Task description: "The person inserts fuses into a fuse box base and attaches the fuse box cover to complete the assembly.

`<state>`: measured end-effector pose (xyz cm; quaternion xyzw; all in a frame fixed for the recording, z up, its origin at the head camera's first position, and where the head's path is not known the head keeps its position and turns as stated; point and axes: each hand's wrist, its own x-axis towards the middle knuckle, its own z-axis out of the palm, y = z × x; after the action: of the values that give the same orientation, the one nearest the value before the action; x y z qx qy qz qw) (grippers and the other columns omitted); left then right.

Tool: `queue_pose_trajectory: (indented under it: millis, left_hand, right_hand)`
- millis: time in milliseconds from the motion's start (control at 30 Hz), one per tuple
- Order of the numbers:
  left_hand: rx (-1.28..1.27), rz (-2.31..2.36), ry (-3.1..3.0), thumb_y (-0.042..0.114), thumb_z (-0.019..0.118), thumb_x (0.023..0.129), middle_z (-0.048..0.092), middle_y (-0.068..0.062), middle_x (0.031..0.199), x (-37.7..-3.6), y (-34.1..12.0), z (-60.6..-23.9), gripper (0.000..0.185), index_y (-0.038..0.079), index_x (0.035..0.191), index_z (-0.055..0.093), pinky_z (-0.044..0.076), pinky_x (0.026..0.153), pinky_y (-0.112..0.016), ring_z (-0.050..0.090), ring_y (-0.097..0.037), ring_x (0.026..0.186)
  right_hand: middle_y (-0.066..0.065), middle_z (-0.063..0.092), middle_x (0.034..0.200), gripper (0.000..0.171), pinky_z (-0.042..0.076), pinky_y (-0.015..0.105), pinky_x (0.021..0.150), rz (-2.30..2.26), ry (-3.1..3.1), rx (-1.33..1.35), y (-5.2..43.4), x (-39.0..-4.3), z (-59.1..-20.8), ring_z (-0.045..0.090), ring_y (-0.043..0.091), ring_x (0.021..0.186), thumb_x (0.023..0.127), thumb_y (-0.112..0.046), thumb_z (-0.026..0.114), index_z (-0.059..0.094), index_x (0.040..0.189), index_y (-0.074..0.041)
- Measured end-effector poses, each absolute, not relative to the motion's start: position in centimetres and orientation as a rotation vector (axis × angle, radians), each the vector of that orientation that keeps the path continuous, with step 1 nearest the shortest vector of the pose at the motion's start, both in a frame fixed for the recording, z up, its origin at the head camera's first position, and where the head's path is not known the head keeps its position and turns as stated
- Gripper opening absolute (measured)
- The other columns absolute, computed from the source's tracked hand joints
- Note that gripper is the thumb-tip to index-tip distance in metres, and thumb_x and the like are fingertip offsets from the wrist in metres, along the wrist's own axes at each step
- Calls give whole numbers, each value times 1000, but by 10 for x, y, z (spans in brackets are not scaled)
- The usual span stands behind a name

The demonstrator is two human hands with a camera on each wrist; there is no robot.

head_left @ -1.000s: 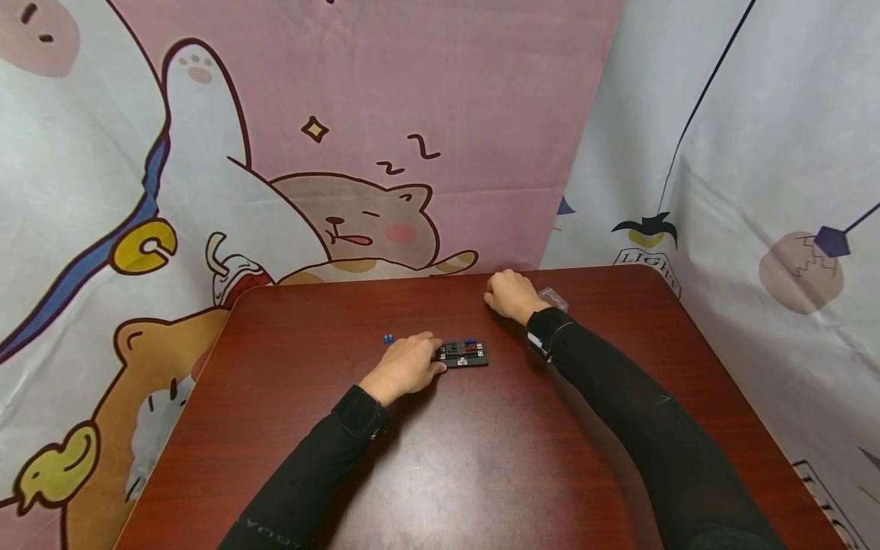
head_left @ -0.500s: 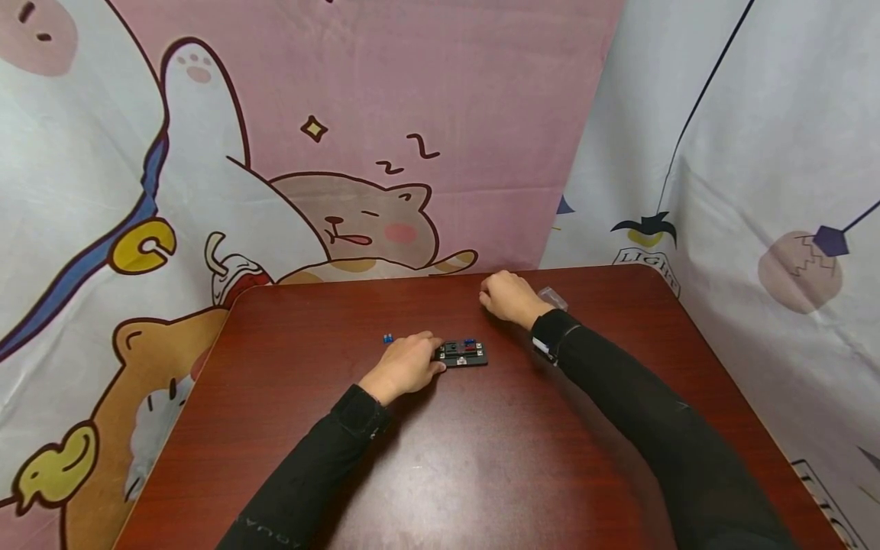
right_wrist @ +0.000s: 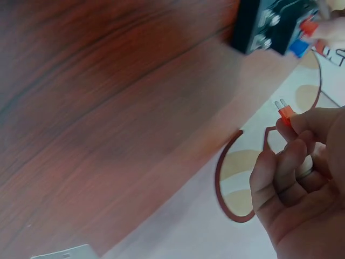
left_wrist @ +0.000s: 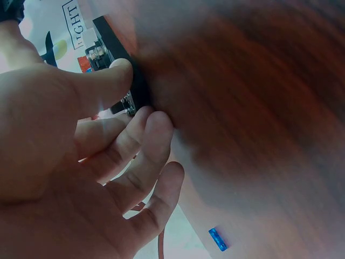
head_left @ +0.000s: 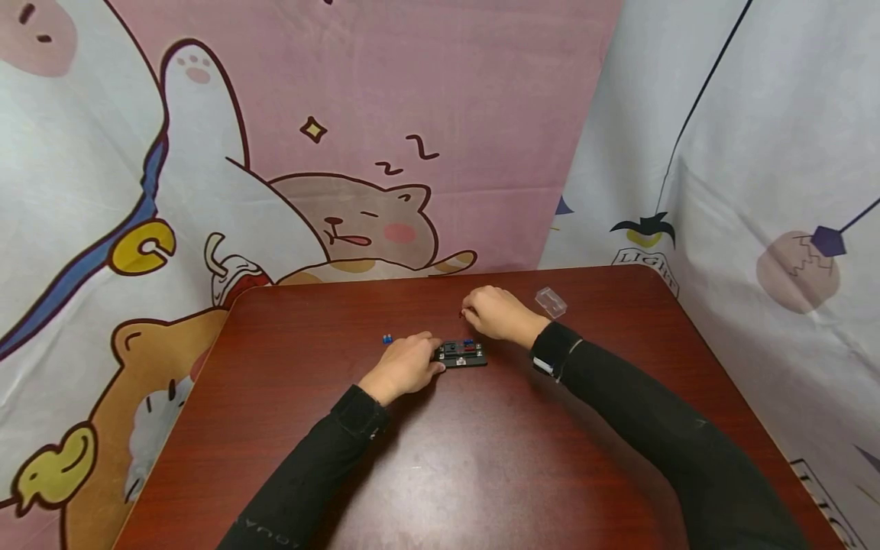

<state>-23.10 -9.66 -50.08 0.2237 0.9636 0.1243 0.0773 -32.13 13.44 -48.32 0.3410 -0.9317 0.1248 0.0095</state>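
Note:
A black fuse block with metal screw terminals lies on the table. My left hand grips its left end, thumb on the near side and fingers behind. A blue fuse and a red one sit in the block's right part. Just behind the block, my right hand pinches a red blade fuse between thumb and fingertip. Its two metal prongs stick out, apart from the block. Left of the block, beyond my left hand, small blue fuses lie on the wood.
A clear plastic box stands near the back edge, to the right of my right hand. The reddish-brown table ends at a patterned cloth behind it.
My right hand has come from the back edge toward the block, moving left and nearer. The red fuse now shows at its fingertips and the clear box is less covered. My left hand stays put.

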Motion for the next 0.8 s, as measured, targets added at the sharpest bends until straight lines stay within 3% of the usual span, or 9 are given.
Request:
queue_pose_trajectory:
  millis: [300,533,800]
  left_hand:
    - [664,370,2897,34,76,107,71,-11,143,-231,-98,-502,51,9,150,68,62,100,-51,75,-33,123]
    - [680,361,2906,33,78,106,72,-9,135,-230,-97,-501,48,9,147,70,62,97,-49,75,-30,116]
    - [694,359,2901,33,78,106,71,-7,122,-230,-96,-499,44,10,143,72,61,92,-48,74,-27,107]
  right_hand:
    - [2,81,107,19,63,41,88,386,-2839,1235,128,-302,-473,77,18,98,111,-20,67,84,112,-12]
    - [-1,78,100,16,62,39,84,365,-2812,1327,121,-293,-474,73,13,89,110,-20,69,84,108,-14]
    - [-2,75,95,14,62,41,82,305,-2787,1366,117,-289,-474,75,16,90,109,-19,70,83,103,-15]
